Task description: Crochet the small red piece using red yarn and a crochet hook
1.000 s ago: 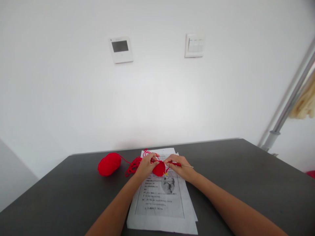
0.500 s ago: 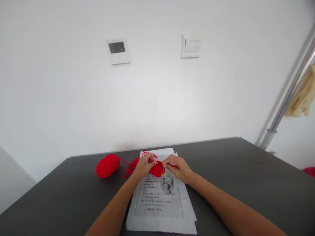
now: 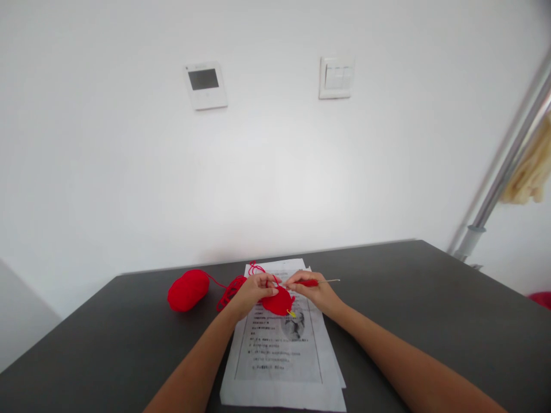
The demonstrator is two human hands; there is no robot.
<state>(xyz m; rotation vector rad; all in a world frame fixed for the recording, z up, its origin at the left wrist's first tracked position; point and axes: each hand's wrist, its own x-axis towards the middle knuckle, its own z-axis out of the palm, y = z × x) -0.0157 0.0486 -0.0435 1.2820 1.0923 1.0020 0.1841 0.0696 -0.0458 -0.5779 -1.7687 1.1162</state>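
Note:
My left hand [image 3: 255, 293] pinches the upper left edge of a round red crochet piece [image 3: 279, 302]. A small yellow stitch marker [image 3: 291, 313] hangs from its lower right edge. My right hand [image 3: 315, 291] grips a crochet hook [image 3: 310, 283] with a red handle, its thin metal shaft sticking out to the right. The other end of the hook lies among the fingers by the top of the piece, too small to make out. Red yarn runs over my left fingers. To the left rests a ball of red yarn [image 3: 188, 291], with loose strands [image 3: 231, 292] beside my left wrist.
Printed sheets [image 3: 279, 393] lie under my hands on the dark table [image 3: 408, 321]. Behind stands a white wall [image 3: 275, 160] with a small screen panel [image 3: 205, 86] and a light switch [image 3: 336, 78]. At right are a metal pole [image 3: 503, 166] and hanging yellowish cloth [image 3: 528, 175].
The crochet piece has swung slightly right and down and shows more of its face, the yellow marker moving with it. The hook has tilted, its right end now higher.

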